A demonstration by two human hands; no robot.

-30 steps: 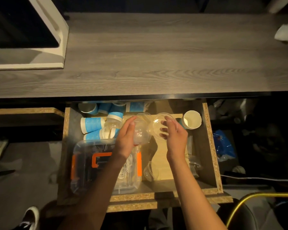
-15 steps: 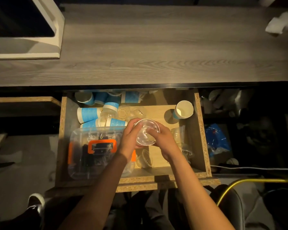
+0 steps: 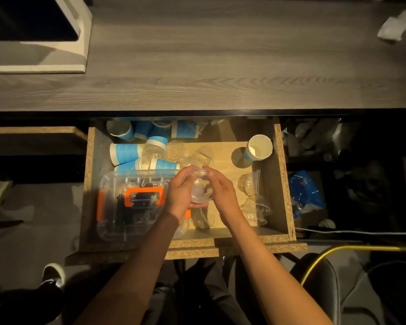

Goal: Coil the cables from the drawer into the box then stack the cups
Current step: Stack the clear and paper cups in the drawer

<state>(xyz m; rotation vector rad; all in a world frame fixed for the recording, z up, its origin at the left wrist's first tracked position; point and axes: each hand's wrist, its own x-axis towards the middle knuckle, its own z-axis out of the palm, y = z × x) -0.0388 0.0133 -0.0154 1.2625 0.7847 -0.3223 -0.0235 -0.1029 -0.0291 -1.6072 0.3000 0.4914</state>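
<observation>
Fingers (image 3: 185,174) of both hands curled round clear plastic cups (image 3: 201,190), nested, over drawer (image 3: 281,184). Light, thin-walled, slippery, crushable; hold sides w/ gentle squeeze.

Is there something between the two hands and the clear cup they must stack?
Nothing visible. The left hand and right hand already grip the clear cup directly, above the open drawer.

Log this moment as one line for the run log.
phase: stacking cups | left hand + right hand: both grip clear cups over drawer | box: lid on
</observation>
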